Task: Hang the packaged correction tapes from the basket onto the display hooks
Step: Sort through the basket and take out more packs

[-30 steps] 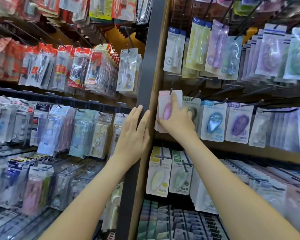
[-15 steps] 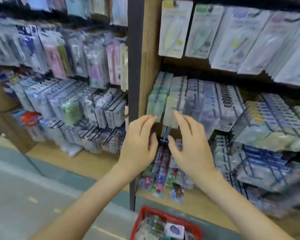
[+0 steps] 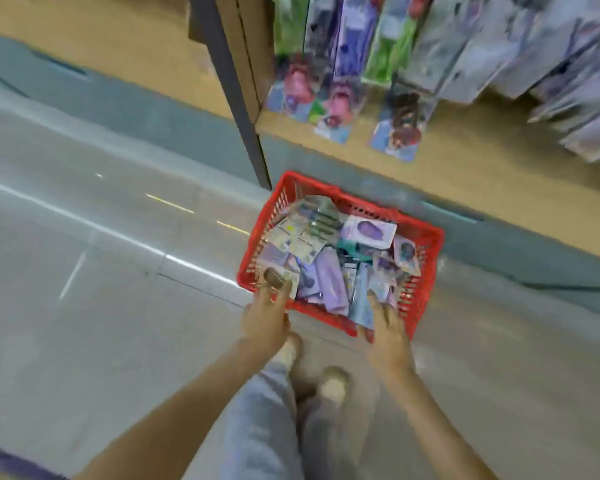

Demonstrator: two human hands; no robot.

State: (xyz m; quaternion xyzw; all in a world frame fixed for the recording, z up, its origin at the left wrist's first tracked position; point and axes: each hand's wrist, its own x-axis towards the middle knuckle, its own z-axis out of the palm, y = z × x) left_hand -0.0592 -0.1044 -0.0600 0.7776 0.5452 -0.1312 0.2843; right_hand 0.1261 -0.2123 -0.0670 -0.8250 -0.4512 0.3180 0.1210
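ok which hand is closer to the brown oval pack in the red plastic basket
Left. The left hand has its fingertips right at the brown oval pack in the near-left corner; the right hand reaches over the near-right side of the red plastic basket.

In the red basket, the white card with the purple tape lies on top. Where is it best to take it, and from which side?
Probably pinch the card at its near edge, coming from above. It lies face up and nearly flat on top of the pile, with nothing over it. Its middle bulges, and its far edge sits close to the basket wall.
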